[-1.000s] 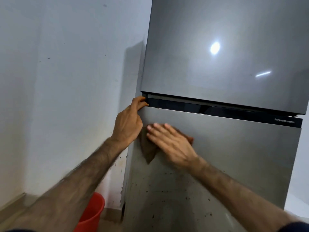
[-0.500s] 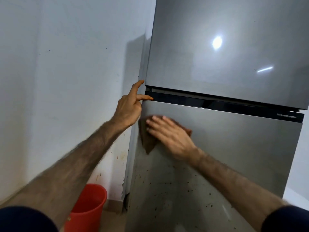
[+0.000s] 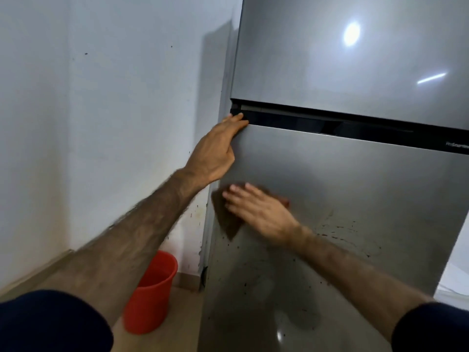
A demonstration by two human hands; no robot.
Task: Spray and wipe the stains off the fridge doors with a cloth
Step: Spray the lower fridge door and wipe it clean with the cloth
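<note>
A grey two-door fridge fills the right side. Its lower door [image 3: 355,199] carries dark brown specks and smears to the right of and below my right hand. My right hand [image 3: 256,212] lies flat, fingers straight, pressing a brown cloth [image 3: 225,222] against the lower door near its left edge. The cloth's corner hangs below the hand. My left hand [image 3: 215,151] rests on the top left corner of the lower door, fingertips at the black gap between the doors. The upper door [image 3: 342,54] looks clean and shows light reflections. No spray bottle is in view.
A red bucket [image 3: 149,295] stands on the floor to the left of the fridge, by the white wall [image 3: 101,123]. The wall near the fridge's lower left side has small brown splashes. A white surface [image 3: 454,283] shows at the far right.
My right hand has slid the cloth down the lower door, away from the gap. My left hand's fingers, lifted half a second ago, now lie on the door's top corner.
</note>
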